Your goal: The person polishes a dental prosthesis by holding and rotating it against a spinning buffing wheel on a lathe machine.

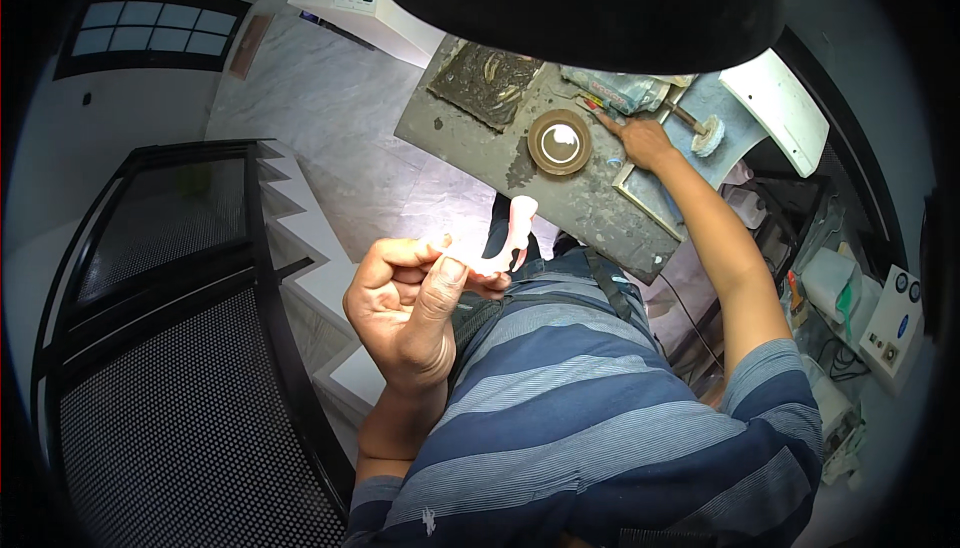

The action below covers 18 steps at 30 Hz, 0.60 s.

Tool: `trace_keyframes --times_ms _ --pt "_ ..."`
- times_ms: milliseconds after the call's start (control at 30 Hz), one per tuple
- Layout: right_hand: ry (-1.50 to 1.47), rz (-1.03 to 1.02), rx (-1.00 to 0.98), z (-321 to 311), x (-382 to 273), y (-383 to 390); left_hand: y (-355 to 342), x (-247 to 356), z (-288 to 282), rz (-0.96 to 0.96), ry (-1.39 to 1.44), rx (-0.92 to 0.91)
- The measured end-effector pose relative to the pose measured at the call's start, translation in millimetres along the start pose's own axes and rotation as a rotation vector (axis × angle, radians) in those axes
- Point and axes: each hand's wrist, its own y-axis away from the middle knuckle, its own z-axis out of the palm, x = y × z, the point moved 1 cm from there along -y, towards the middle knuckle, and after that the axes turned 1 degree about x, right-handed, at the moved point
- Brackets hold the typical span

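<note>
Raised in front of my body, my left hand (410, 298) pinches a pink, curved denture (518, 233) between thumb and fingers. One arm of its horseshoe shape sticks up to the right of the fingertips. My right arm reaches out to the bench (590, 203), where my right hand (645, 141) rests with its index finger stretched out. That fingertip is at some small tools with red and yellow parts (590, 103). Left of this hand stands a round brown bowl (538, 150) with liquid that reflects the light.
A dark, dirty tray (488, 83) lies at the bench's far left. Beyond my right hand are a plastic bag (620, 90) and a white buffing wheel (708, 136) on a shaft. A black lamp shade (580, 8) hangs overhead. Black mesh railing (190, 418) stands at left.
</note>
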Motion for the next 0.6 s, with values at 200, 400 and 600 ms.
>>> trace_keyframes --times_ms 200,400,600 --pt "0.180 0.028 -0.035 15 1 -7 -1 1 2 -0.032 -0.020 0.029" --pt "0.184 -0.016 0.133 19 5 -3 -8 -6 -6 -0.093 0.093 -0.010" --pt "0.135 -0.032 0.190 11 5 1 -10 -8 -2 -0.084 0.088 -0.006"
